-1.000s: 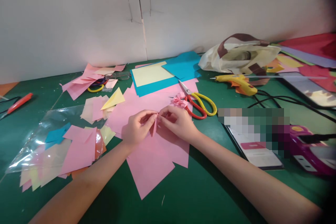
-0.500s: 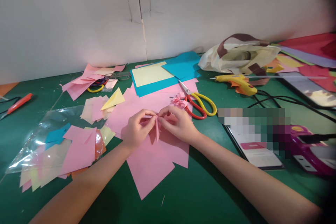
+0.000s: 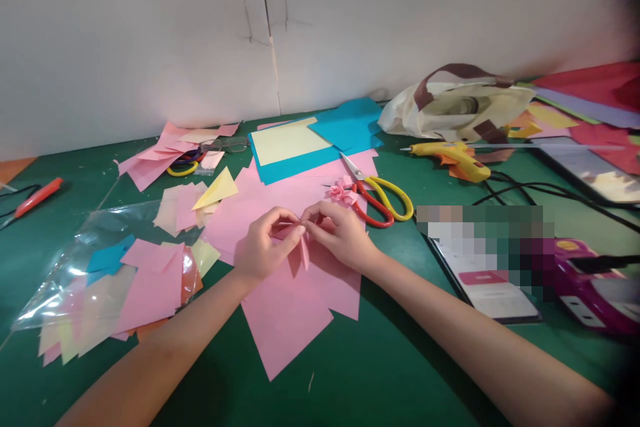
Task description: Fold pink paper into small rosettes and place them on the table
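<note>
Between my two hands is a small folded piece of pink paper (image 3: 305, 253), its pointed end hanging downward. My left hand (image 3: 270, 243) pinches it from the left with thumb and index finger. From the right, my right hand (image 3: 340, 237) pinches the same piece, and the fingertips of both hands nearly meet at its top. Fingers cover much of the fold. Underneath lie large pink paper sheets (image 3: 295, 340). Just beyond my right hand sit a pink folded paper flower (image 3: 342, 191) and scissors (image 3: 380, 199) with red and yellow handles.
Left of my hands is a clear plastic bag (image 3: 115, 220) with paper pieces. Blue sheets (image 3: 350, 121) lie behind. To the right are a yellow glue gun (image 3: 450, 155) with black cables, a phone (image 3: 500, 300), a purple device (image 3: 595, 287) and a cloth bag (image 3: 455, 110).
My left thumb has moved slightly to the right and up across the fold. The hanging tip of the folded pink paper has tilted a little to the right. Everything else stays put.
</note>
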`<state>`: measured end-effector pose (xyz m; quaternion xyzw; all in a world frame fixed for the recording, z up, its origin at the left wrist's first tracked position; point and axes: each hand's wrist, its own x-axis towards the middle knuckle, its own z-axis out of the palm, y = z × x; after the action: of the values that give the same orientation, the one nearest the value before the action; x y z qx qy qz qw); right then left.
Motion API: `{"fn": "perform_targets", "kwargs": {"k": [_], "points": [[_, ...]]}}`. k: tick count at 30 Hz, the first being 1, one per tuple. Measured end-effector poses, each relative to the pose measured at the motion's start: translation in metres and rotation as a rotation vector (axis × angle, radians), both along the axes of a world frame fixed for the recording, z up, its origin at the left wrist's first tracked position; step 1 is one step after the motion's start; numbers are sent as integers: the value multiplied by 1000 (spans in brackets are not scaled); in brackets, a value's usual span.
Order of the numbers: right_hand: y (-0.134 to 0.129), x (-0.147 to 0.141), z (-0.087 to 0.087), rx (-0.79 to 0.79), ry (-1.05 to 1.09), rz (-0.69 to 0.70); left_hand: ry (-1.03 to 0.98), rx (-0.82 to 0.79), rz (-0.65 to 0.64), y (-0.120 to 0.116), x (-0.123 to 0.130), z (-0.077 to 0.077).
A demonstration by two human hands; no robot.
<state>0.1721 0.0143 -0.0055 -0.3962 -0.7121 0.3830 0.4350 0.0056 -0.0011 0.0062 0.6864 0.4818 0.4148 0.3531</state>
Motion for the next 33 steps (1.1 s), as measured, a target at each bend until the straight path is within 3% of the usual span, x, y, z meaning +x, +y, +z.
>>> {"fn": "perform_targets", "kwargs": {"k": [9, 16, 21, 27, 33], "points": [[3, 0, -4, -7, 23, -59, 45, -8, 42, 2, 1, -3], [2, 2, -4, 183, -63, -140, 66, -11, 66, 1, 1, -1], [0, 1, 0, 227, -61, -101, 102, -45, 38, 1, 2, 1], [-1, 1, 3, 147, 12, 11, 169, -19, 9, 1, -1, -5], [-1, 0, -1, 49, 34, -36, 183, -100, -31, 0, -3, -7]]}}
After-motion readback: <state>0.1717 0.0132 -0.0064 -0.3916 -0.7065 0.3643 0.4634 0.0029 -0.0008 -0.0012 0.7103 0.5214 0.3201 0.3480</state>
